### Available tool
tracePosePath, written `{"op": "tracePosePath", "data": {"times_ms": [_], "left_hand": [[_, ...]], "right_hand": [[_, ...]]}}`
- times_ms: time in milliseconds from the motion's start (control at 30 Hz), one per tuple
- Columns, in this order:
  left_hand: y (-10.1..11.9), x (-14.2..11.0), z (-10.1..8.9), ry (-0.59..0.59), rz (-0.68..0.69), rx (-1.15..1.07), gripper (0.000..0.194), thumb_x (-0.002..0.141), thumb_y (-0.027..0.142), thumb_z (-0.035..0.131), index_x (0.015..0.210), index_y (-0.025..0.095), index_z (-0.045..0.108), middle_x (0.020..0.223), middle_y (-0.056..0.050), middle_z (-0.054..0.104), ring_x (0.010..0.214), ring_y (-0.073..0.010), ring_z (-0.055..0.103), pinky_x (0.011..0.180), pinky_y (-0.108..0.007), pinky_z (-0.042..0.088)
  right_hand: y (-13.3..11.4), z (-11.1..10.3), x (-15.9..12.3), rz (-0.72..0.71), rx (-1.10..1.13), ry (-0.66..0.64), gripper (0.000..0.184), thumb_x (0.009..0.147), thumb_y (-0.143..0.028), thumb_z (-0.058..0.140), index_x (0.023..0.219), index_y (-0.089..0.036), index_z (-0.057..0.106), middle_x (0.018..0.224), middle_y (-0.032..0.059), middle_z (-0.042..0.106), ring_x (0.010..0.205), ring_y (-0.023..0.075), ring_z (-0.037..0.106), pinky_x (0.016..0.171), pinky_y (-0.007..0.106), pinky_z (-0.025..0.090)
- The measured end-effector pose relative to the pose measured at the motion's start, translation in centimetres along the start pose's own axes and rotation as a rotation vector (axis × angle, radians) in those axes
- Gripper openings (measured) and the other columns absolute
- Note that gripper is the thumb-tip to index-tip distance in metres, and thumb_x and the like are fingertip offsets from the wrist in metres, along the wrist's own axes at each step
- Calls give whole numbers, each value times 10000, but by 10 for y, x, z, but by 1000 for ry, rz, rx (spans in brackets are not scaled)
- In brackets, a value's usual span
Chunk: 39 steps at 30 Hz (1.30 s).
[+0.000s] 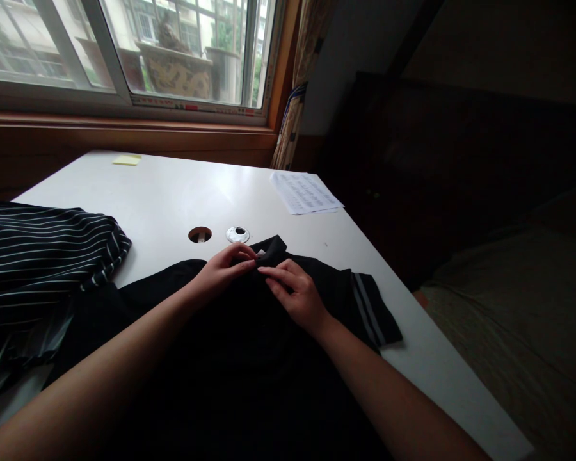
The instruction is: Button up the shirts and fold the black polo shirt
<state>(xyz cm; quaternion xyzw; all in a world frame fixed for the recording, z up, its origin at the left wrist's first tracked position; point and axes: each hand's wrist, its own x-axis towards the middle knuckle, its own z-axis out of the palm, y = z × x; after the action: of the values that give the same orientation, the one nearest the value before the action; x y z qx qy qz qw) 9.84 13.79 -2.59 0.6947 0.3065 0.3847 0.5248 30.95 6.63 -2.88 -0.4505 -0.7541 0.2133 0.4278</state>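
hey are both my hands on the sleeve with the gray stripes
No, the left hand and right hand are both at the black collar, with the striped sleeve off to the right.

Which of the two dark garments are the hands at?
The black shirt: the left hand and right hand are at its collar, and one sleeve has two grey bands. The striped garment, white-lined, lies left of them.

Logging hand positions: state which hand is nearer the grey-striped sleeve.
Right: the right hand is left of the sleeve, by the collar; the left hand is farther left.
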Motion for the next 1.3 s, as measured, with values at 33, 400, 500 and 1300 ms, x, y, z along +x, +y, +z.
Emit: {"op": "tracePosePath", "data": {"times_ms": [33,400,500,1300], "left_hand": [[0,0,0,1,4,4,236,864,387,678,995,193,650,1017,-44,667,982,-197,602,880,-323,454],[0,1,1,7,15,63,236,872,395,660,999,196,651,1006,-45,662,995,-212,593,908,-339,439],[-1,1,1,6,13,59,240,871,400,661,996,196,647,1011,-45,661,997,-212,595,911,-342,443],[-1,0,2,-3,2,44,227,876,389,653,1003,201,647,1011,-51,666,969,-207,596,873,-331,447]], "right_hand": [[1,0,0,-17,2,5,292,949,-260,554,1199,-324,689,900,20,556,796,148,555,734,296,479],[1,1,1,-51,-7,10,352,944,-199,541,1250,-328,656,895,16,546,773,137,545,709,289,477],[3,1,1,-49,-20,11,355,945,-185,529,1237,-333,666,891,13,543,776,135,543,706,283,476],[-1,-4,0,-41,12,-14,285,928,-191,548,1164,-274,683,873,19,564,772,147,556,715,298,481]]}}
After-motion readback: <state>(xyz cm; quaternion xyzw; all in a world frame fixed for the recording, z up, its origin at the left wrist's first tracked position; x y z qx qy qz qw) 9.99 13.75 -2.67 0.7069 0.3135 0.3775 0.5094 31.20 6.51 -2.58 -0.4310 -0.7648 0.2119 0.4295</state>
